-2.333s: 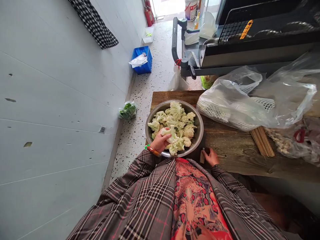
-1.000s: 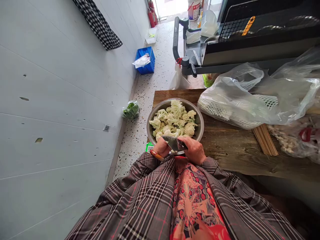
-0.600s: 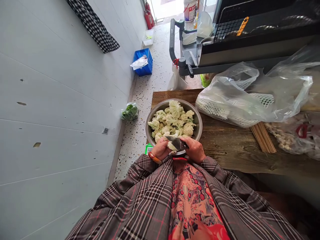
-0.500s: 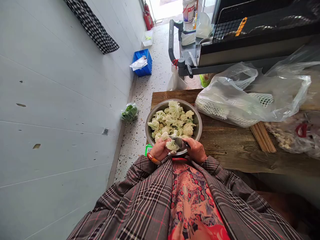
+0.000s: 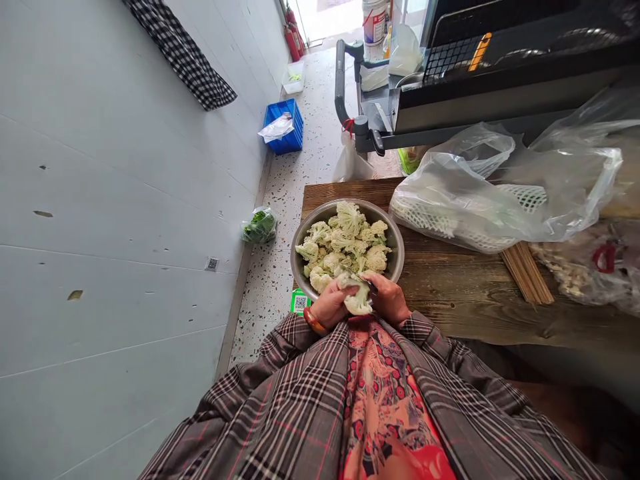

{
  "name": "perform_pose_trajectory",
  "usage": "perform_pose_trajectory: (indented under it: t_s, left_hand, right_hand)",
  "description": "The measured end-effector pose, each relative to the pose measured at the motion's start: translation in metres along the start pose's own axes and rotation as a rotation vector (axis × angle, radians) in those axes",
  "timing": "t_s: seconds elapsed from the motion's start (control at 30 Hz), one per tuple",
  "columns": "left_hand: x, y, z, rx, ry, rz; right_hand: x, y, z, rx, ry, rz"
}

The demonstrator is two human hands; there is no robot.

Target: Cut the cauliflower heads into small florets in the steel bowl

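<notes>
A metal bowl (image 5: 397,267) full of cut cauliflower florets (image 5: 345,241) stands near the left end of the wooden table. Over the bowl's near rim, my left hand (image 5: 330,305) is closed on a pale cauliflower piece (image 5: 359,303). Close beside it on the right, my right hand (image 5: 391,299) is wrapped round a knife (image 5: 371,291), mostly hidden by the fingers and the cauliflower. Both hands meet at the piece.
On the wooden table (image 5: 440,293), right of the bowl, lie a clear plastic bag (image 5: 480,193) and wooden sticks (image 5: 527,273). A dark metal rack (image 5: 450,120) stands beyond. Bagged greens (image 5: 260,225) and a blue crate (image 5: 290,137) are on the floor.
My left hand has moved right, towards my right hand. The cauliflower piece has been turned and brought nearer to my body, and the knife blade is now largely hidden.
</notes>
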State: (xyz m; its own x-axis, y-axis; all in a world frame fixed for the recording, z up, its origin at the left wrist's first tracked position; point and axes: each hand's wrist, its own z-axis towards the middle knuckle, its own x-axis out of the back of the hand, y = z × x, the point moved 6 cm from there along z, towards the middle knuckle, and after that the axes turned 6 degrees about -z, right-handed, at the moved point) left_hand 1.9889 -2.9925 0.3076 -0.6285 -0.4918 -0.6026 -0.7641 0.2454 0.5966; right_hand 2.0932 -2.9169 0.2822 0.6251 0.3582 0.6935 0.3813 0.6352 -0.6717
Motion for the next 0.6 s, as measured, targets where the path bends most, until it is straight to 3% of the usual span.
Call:
perform_pose_trajectory:
  t_s: [0.07,0.2,0.27,0.43,0.53,0.6]
  left_hand:
    - [-0.001,0.006,-0.002,-0.014,-0.004,-0.032]
    - [0.001,0.017,-0.006,-0.026,-0.016,-0.007]
    - [0.001,0.02,-0.006,-0.01,-0.043,0.058]
    - [-0.008,0.023,-0.005,0.005,-0.146,0.207]
    - [-0.009,0.019,-0.004,0.027,-0.173,0.235]
    - [-0.006,0.016,-0.004,0.021,-0.123,0.211]
  right_hand:
    - [0.004,0.01,0.002,-0.138,0.033,0.1]
    - [0.014,0.03,0.003,-0.548,0.056,0.394]
    - [0.016,0.028,0.008,-0.628,0.021,0.561]
    - [0.015,-0.001,0.033,-0.497,-0.127,0.812]
    - [0.015,-0.013,0.045,-0.405,-0.147,0.761]
    - [0.015,-0.015,0.048,-0.406,-0.1,0.671]
